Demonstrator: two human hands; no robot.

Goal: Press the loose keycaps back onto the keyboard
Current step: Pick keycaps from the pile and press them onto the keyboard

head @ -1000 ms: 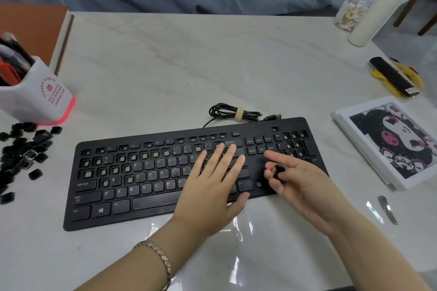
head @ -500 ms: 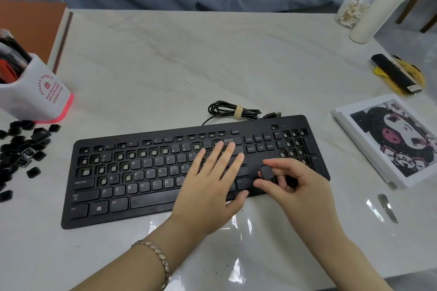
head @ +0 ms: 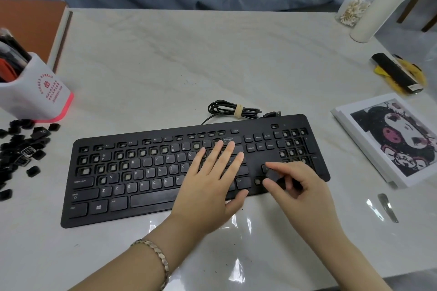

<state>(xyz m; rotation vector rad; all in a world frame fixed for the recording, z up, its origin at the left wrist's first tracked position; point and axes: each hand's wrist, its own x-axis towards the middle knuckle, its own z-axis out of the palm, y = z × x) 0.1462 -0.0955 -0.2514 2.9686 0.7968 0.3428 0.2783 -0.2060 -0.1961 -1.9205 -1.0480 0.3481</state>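
The right hand (head: 300, 186) pinched a single black keycap (head: 272, 175) between thumb and forefinger, low over the arrow-key block of the keyboard (head: 151, 172); whether the cap already touched its socket could not be told, since the fingers hid its underside. Just left of the pinch sat a bare socket beside the Ctrl key, and just above it one arrow cap looked already seated.

To do this step well, the cap needed, by my judgement, to sit square over its socket before any force went in, then take a straight downward push from a fingertip on its centre rather than on one edge, so that it would clip in level and not tilt or jam.

Further left of the grip, the left hand (head: 210, 184) lay flat and spread on the keys around Enter and Backspace, grasping nothing. That looked like a sound brace to keep the board from sliding under the push.

Beyond the grip and to its right, the number pad showed many bare sockets, and far to its left the upper letter and number rows showed more, so much of the task seemed undone.

Well away to the left, off the keyboard's end, the loose keycaps (head: 21, 151) lay heaped on the table (head: 165, 59) below a white pen holder (head: 35, 92).
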